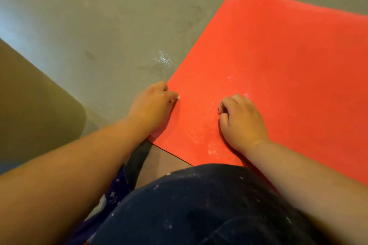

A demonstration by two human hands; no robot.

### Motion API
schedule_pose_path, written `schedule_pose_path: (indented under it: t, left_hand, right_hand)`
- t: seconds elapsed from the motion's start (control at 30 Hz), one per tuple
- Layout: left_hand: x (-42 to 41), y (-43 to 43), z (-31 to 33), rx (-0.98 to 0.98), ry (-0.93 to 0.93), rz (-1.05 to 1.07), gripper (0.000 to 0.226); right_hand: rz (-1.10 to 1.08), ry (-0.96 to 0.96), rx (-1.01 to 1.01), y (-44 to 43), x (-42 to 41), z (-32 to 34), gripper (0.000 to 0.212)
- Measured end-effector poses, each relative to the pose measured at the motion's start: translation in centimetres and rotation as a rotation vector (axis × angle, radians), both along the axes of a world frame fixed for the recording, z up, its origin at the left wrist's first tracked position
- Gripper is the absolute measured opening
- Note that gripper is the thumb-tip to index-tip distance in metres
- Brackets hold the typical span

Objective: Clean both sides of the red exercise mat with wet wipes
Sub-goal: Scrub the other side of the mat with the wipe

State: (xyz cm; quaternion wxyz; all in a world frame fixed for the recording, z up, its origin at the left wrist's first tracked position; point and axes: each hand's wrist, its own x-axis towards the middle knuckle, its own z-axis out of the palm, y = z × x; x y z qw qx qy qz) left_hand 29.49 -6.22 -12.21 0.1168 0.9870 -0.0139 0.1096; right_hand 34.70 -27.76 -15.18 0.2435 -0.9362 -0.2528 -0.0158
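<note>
My left hand [153, 103] is curling its fingers [162, 86] round the near left edge of the red exercise mat [278, 61] lying on the floor [99, 26]. My right hand [241, 119] is resting curled on it, and whether it is holding a wipe I cannot tell. Only the near end is glistening, so much wiping is probably remaining.

No legible text, labels or numbers anywhere.

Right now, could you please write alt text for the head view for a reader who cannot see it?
A person's left hand holds the near left edge of a red exercise mat on a grey floor, while the right hand rests curled on its wet-streaked surface. A dark-trousered knee fills the foreground.
</note>
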Motion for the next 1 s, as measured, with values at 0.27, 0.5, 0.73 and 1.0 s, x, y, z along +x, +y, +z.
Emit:
schedule_pose_path:
  t: [0.27,0.5,0.73,1.0]
  left_hand:
    - [-1.9,1.4,-0.6,-0.045,0.063,0.126,0.026]
    - [-8.4,1.7,-0.1,-0.044,0.155,0.100,0.036]
    - [-4.5,-1.4,0.6,-0.037,0.195,0.347,0.021]
    - [-6.7,0.2,-0.2,-0.078,0.141,0.204,0.022]
  right_hand:
    - [-0.005,-0.002,0.006,-0.1,-0.1,-0.1,0.009]
    - [-0.003,0.000,0.002,-0.1,-0.4,0.4,0.008]
    - [-0.011,0.024,0.003,0.0,-0.6,0.5,0.010]
    - [-0.018,0.005,0.003,0.0,-0.5,0.4,0.008]
